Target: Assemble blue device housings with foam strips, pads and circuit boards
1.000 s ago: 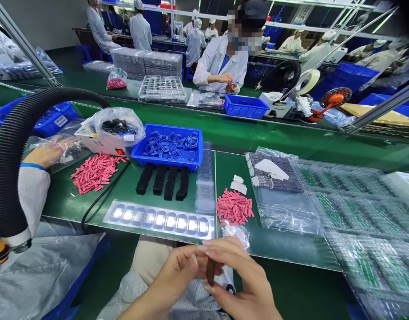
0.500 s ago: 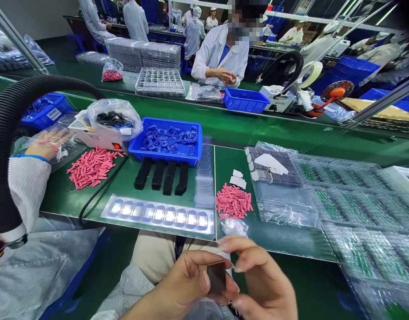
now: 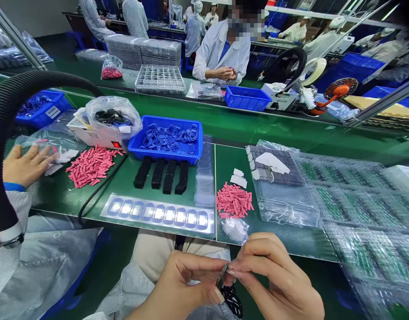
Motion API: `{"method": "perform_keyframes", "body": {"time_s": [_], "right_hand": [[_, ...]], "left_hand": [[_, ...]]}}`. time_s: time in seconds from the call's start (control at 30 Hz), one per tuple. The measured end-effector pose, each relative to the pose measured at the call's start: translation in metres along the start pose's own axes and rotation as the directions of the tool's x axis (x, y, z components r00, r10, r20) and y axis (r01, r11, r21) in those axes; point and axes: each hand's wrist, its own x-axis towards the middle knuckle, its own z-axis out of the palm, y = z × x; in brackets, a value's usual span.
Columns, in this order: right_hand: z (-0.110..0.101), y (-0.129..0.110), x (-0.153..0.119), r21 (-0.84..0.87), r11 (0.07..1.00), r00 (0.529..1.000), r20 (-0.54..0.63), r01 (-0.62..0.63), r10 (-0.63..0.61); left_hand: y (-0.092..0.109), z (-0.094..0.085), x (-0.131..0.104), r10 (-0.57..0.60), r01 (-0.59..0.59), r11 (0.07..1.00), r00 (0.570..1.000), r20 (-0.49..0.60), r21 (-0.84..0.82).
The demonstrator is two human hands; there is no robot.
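Low in the head view, above my lap, my left hand (image 3: 186, 284) holds a small dark flat piece (image 3: 221, 275) between thumb and fingers, turned nearly edge-on. My right hand (image 3: 274, 275) pinches at the upper edge of that same piece with thumb and fingertips. A black looped item (image 3: 233, 301) hangs just below the fingers; what it is attached to is hidden. On the table ahead lie a strip of clear oval films (image 3: 157, 213), a pile of pink strips (image 3: 234, 201) and a crumpled clear bag (image 3: 236, 229).
Four black stacks (image 3: 171, 177) stand before a blue bin (image 3: 166, 140) of blue frames. A co-worker's hand (image 3: 27, 164) rests on a bag at left. Trays with green boards (image 3: 354, 222) fill the right. A black hose (image 3: 4, 133) arches at far left.
The dark piece has turned from face-on to nearly edge-on. My right hand's fingers have closed onto its edge. The co-worker's hand at left has moved down and left.
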Motion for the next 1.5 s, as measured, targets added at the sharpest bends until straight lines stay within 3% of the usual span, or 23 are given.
{"method": "perform_keyframes", "body": {"time_s": [0.17,0.37,0.67,0.87,1.27,1.33,1.43,1.5], "right_hand": [[0.000,0.000,0.001,0.035,0.999,1.000,0.030,-0.006,0.005],[0.001,0.000,-0.004,0.074,0.997,0.999,-0.033,-0.001,0.003],[0.001,-0.001,-0.004,0.100,0.994,0.999,-0.030,-0.040,0.043],[0.001,0.000,-0.006,0.077,0.997,0.998,-0.057,0.002,0.003],[0.004,0.002,-0.005,0.054,0.999,1.000,0.009,0.006,-0.006],[0.008,0.001,-0.009,-0.023,0.999,1.000,-0.005,0.026,-0.026],[0.011,-0.001,-0.021,-0.209,0.974,0.993,-0.065,0.082,-0.098],[0.010,0.002,-0.032,-0.217,0.975,0.995,-0.081,0.042,-0.061]], "left_hand": [[-0.001,-0.003,-0.002,0.022,-0.022,0.997,1.000,0.001,0.077],[-0.002,-0.005,-0.004,0.049,-0.048,0.988,0.999,-0.003,0.146],[0.000,-0.004,-0.004,0.073,-0.070,0.976,0.997,-0.003,0.207],[0.000,-0.004,-0.005,0.102,-0.097,0.957,0.995,-0.004,0.274],[0.000,-0.004,-0.005,0.120,-0.108,0.921,0.993,-0.008,0.374],[-0.004,-0.003,-0.005,0.134,-0.111,0.927,0.990,-0.042,0.357],[-0.009,-0.002,-0.002,0.116,-0.063,0.963,0.975,-0.190,0.263],[-0.011,-0.004,0.002,0.071,-0.032,0.988,0.963,-0.261,0.148]]}}
